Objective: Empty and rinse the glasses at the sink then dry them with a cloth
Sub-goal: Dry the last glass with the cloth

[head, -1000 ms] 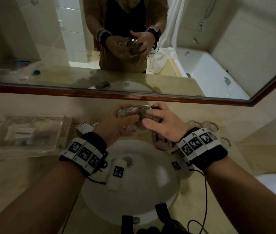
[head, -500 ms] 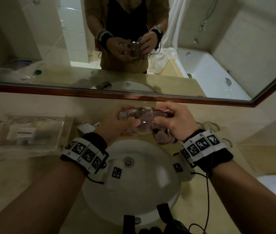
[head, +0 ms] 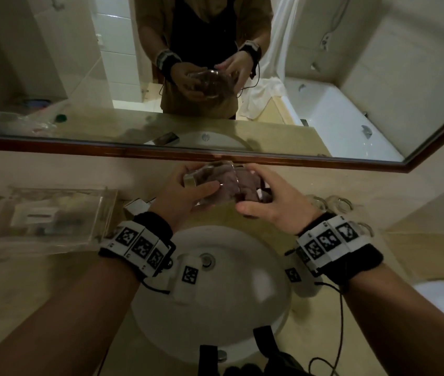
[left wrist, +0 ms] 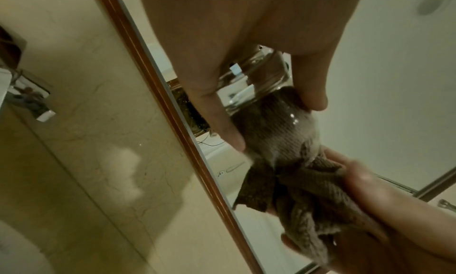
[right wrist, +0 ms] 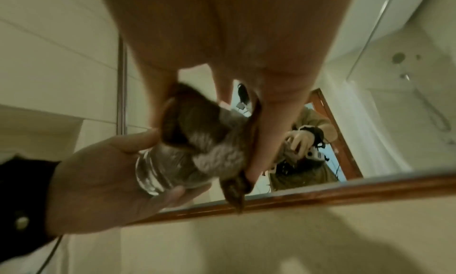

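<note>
- The mirror (head: 52,63) fills the upper half of the head view; in it I can see my own two hands working at the glass, a handy check on the side turned away from me
- The tabletop (head: 3,289) spreads across the lower frame, with the white sink (head: 242,308) sunk into it at lower centre; I work right above the basin, I think so any drips fall in
- A clear tray (head: 52,213) sits at middle left, well apart from my hands
- More glasses (head: 335,203) stand at middle right by the wall, just beyond my right wrist; whether they are dry yet I cannot tell
- My left hand (head: 180,199) has fingers and thumb curled round the glass (head: 210,185), gripping its thick base end so it lies on its side, mouth toward my right
- My right hand (head: 272,199) is curled round the brown cloth (head: 245,185), which is stuffed into the glass, bunched so it presses the inner wall as I wipe
</note>
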`<state>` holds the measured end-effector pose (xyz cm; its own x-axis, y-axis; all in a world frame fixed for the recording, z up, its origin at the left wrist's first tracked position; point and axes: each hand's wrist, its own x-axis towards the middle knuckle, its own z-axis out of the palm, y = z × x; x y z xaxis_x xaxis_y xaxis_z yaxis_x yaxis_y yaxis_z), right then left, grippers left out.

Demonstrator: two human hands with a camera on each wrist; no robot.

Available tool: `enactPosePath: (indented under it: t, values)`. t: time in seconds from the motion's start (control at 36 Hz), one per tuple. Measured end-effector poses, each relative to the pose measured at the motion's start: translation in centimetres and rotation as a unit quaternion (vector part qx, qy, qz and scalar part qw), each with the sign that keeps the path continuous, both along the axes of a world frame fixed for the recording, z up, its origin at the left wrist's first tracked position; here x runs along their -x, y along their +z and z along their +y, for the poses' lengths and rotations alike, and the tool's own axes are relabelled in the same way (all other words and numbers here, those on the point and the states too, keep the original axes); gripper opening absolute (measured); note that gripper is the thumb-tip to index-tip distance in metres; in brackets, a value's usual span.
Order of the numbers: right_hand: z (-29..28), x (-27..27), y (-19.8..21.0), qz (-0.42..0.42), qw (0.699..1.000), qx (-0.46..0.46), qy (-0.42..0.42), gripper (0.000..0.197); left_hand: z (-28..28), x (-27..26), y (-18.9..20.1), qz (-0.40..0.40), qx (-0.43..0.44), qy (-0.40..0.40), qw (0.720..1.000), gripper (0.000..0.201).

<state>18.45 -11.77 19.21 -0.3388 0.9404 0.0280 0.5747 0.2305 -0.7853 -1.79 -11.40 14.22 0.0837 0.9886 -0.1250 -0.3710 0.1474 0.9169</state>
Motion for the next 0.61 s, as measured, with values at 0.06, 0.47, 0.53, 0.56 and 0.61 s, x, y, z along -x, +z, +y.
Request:
enactPosePath:
  t: [0.06,0.47,0.53,0.56,0.61]
  values:
    - [0.1,0.3,-0.4,0.047,0.998,-0.030,-0.029,0.063,0.0,-0.2,0.3,0.009,-0.004,-0.010,1.000,0.065]
    - [0.0,1.6,-2.0,0.142,0.989,0.010,0.037,0.098,-0.2,-1.4,-0.3,-0.027,-0.009,-0.014,0.999,0.052]
    - [-0.2,1.7,-2.0,0.059,0.993,-0.104,0.017,0.083,0.3,-1.4,-0.4,-0.106,0.061,-0.025,0.992,0.040]
    - [0.0,1.6,-2.2,0.002,0.985,-0.170,0.019,0.078,0.4,-1.4,-0.3,-0.125,0.095,-0.053,0.986,0.040]
    - [0.4,1.5,-2.5,-0.072,0.966,-0.243,0.052,0.078,0.4,-1.3,0.0,-0.107,0.142,-0.082,0.981,0.046]
